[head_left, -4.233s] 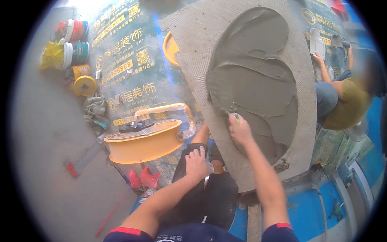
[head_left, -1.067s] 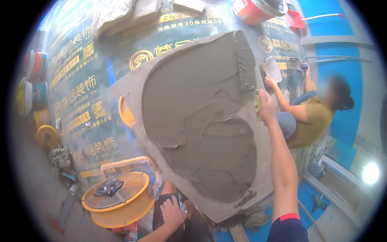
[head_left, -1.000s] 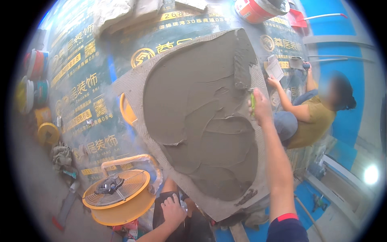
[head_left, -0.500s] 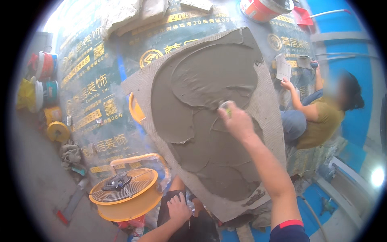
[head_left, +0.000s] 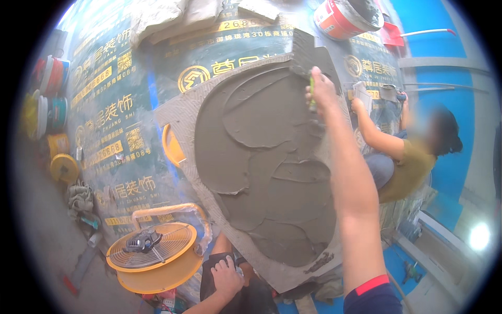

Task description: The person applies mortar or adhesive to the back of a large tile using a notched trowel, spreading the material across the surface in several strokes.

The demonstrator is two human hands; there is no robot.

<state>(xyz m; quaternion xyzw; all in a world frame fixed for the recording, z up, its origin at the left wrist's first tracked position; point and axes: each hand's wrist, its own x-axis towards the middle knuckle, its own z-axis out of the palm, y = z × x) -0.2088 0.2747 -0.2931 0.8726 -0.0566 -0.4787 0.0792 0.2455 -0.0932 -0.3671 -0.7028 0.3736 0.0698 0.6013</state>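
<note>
The green handle of a trowel (head_left: pixel 303 55) is gripped by the right hand (head_left: pixel 321 91), its fingers curled closed around it; the blurred blade is held over the slab's far edge. Grey mortar (head_left: pixel 261 162) is spread in overlapping sweeps across most of the slab (head_left: pixel 170 108). The left hand (head_left: pixel 226 276) is rested on a dark-clothed knee (head_left: pixel 208 277), its fingers loosely extended and nothing seen gripped. A yellow drum fan (head_left: pixel 151 259) is placed just beside the knee.
</note>
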